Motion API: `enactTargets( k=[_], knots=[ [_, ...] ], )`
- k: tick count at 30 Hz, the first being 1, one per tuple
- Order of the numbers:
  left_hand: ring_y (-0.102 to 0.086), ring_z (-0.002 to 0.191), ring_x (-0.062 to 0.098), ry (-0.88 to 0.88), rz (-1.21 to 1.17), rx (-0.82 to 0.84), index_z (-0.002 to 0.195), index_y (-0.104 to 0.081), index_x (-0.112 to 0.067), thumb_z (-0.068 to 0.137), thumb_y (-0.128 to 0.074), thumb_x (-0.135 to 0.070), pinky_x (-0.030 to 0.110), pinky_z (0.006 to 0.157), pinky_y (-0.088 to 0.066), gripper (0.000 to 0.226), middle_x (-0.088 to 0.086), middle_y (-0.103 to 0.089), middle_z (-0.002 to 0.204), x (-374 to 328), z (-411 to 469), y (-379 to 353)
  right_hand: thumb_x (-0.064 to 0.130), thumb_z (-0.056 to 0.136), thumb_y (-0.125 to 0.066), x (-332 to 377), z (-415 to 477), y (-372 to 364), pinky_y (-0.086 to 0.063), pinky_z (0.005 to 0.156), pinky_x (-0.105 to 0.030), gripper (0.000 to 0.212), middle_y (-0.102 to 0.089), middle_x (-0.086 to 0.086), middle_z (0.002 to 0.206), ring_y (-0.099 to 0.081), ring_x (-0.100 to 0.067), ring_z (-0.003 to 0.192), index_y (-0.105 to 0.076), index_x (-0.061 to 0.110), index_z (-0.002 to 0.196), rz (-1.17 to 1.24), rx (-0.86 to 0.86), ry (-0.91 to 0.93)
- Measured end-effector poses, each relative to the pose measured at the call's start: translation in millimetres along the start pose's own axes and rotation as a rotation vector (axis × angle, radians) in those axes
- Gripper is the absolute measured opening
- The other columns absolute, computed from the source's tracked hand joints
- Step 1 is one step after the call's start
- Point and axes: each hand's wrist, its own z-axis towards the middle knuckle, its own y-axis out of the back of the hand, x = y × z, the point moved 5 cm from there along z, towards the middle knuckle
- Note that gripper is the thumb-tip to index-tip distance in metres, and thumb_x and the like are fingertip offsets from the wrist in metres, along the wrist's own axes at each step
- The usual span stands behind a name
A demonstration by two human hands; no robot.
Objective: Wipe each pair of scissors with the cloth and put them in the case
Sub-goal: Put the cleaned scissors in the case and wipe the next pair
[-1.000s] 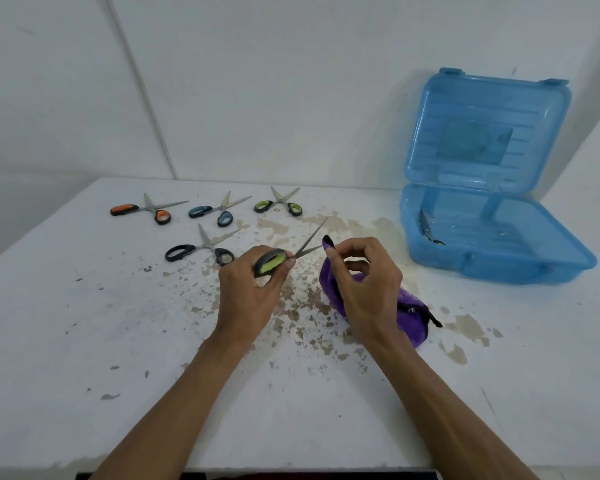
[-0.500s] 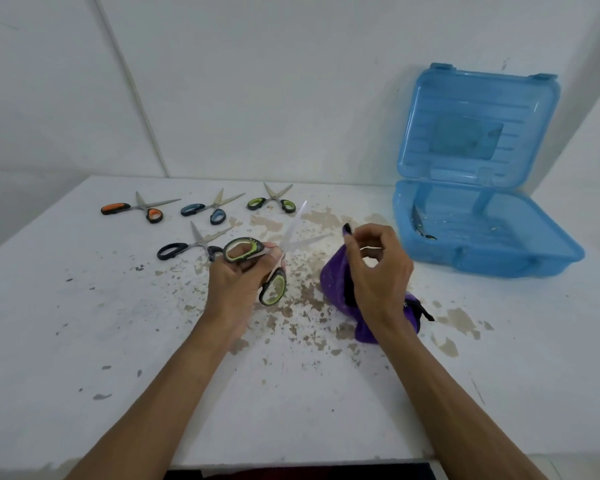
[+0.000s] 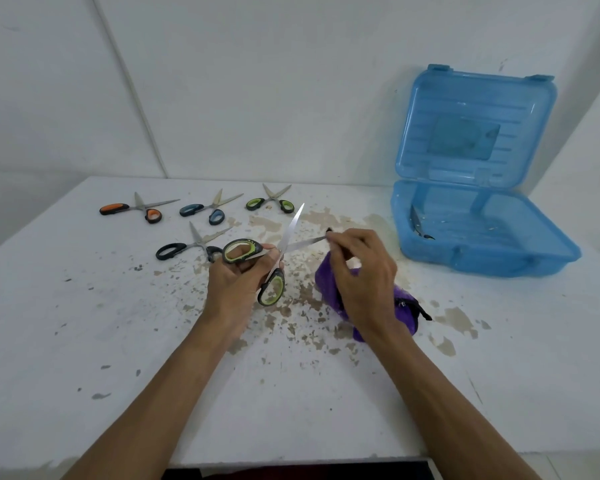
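My left hand (image 3: 234,278) grips green-and-black scissors (image 3: 270,268) by the handles, with the blades spread wide. One blade points up and away, the other points right. My right hand (image 3: 362,275) holds a purple cloth (image 3: 329,282) and pinches the tip of the right-pointing blade. Several more scissors lie on the table behind: orange (image 3: 137,209), blue (image 3: 208,209), green (image 3: 271,199) and black (image 3: 187,245). The open blue case (image 3: 482,261) stands at the right with one pair of scissors (image 3: 417,225) inside.
The white table (image 3: 84,323) has peeling, stained patches around the hands. A white wall runs close behind the table and the case lid leans toward it. The table's front edge is near the bottom of the view.
The scissors were nearly closed a second ago; my left hand has spread the blades wide. My right hand with the cloth moved onto the tip of one blade.
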Motion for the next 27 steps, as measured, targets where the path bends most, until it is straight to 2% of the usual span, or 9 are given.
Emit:
enactTargets(
  k=[2,5,9,11,14,18,23,25,27],
  knots=[
    [-0.075,0.092,0.026,0.001,-0.017,-0.002,0.090,-0.080,-0.013,0.086,-0.078,-0.007,0.049,0.097,-0.057,0.008,0.013,-0.079,0.094,1.3,0.4,-1.1,0.006,0.092,-0.068,17.9,-7.9,-11.8,-0.047,0.082,-0.008,0.020,-0.066,-0.004,0.103,-0.059,-0.005,0.089,-0.075,0.006,0.111,0.059,0.073,0.069],
    [-0.075,0.093,0.025,0.017,-0.042,0.034,0.102,-0.075,-0.004,0.087,-0.075,-0.005,0.042,0.093,-0.058,0.015,0.013,-0.079,0.094,1.7,-0.6,-3.2,0.005,0.094,-0.067,28.8,-11.3,-26.9,-0.052,0.080,-0.018,0.020,-0.066,-0.004,0.102,-0.063,-0.012,0.092,-0.076,0.007,0.112,0.116,0.129,0.075],
    [-0.075,0.094,0.025,0.029,-0.069,0.045,0.098,-0.076,-0.007,0.084,-0.076,-0.008,0.040,0.092,-0.058,0.015,0.013,-0.079,0.096,2.3,0.0,-2.1,0.005,0.096,-0.063,28.2,-15.9,-32.1,-0.053,0.080,-0.028,0.020,-0.064,-0.003,0.103,-0.061,-0.014,0.096,-0.076,0.009,0.111,0.103,0.268,0.076],
    [-0.074,0.094,0.025,0.038,-0.075,0.028,0.097,-0.077,-0.008,0.085,-0.075,-0.006,0.041,0.094,-0.057,0.012,0.012,-0.079,0.096,3.7,0.7,-1.0,0.005,0.096,-0.062,26.4,-16.6,-29.0,-0.052,0.080,-0.026,0.020,-0.064,-0.001,0.102,-0.060,-0.012,0.096,-0.076,0.011,0.109,0.110,0.297,0.049],
    [-0.074,0.093,0.025,0.033,-0.090,0.023,0.097,-0.077,-0.007,0.079,-0.078,-0.010,0.040,0.091,-0.059,0.018,0.012,-0.079,0.096,3.4,1.3,-0.6,0.007,0.097,-0.062,27.3,-13.2,-25.4,-0.049,0.081,-0.017,0.019,-0.065,-0.001,0.103,-0.058,-0.008,0.096,-0.075,0.011,0.111,0.123,0.246,0.025],
    [-0.075,0.090,0.022,0.042,-0.087,0.021,0.098,-0.077,-0.008,0.072,-0.080,-0.017,0.037,0.085,-0.060,0.027,0.009,-0.079,0.094,4.7,1.3,-0.5,0.005,0.098,-0.060,30.7,-17.6,-31.7,-0.048,0.082,-0.019,0.021,-0.063,-0.002,0.104,-0.058,-0.010,0.097,-0.074,0.010,0.112,0.120,0.347,0.046],
    [-0.074,0.095,0.021,0.053,-0.066,-0.001,0.104,-0.076,-0.005,0.072,-0.082,-0.019,0.038,0.087,-0.058,0.036,0.011,-0.079,0.099,6.5,4.1,2.1,0.002,0.095,-0.063,30.6,-8.6,-18.3,-0.044,0.085,-0.009,0.021,-0.064,-0.002,0.105,-0.058,-0.004,0.097,-0.075,0.009,0.111,0.139,0.123,0.020],
    [-0.075,0.093,0.022,0.060,-0.084,0.016,0.105,-0.075,-0.003,0.074,-0.081,-0.016,0.034,0.081,-0.060,0.034,0.012,-0.078,0.098,7.3,3.6,1.2,0.004,0.096,-0.063,32.8,-12.3,-26.5,-0.045,0.082,-0.009,0.021,-0.064,-0.002,0.104,-0.058,-0.006,0.095,-0.075,0.009,0.112,0.134,0.226,0.033],
    [-0.075,0.089,0.021,0.071,-0.097,0.009,0.102,-0.075,-0.005,0.080,-0.079,-0.011,0.032,0.078,-0.061,0.023,0.010,-0.079,0.094,7.7,4.1,2.0,0.003,0.096,-0.061,33.1,-18.6,-33.9,-0.048,0.077,-0.015,0.021,-0.062,-0.002,0.102,-0.057,-0.009,0.093,-0.075,0.009,0.112,0.138,0.353,0.063]
  ],
)
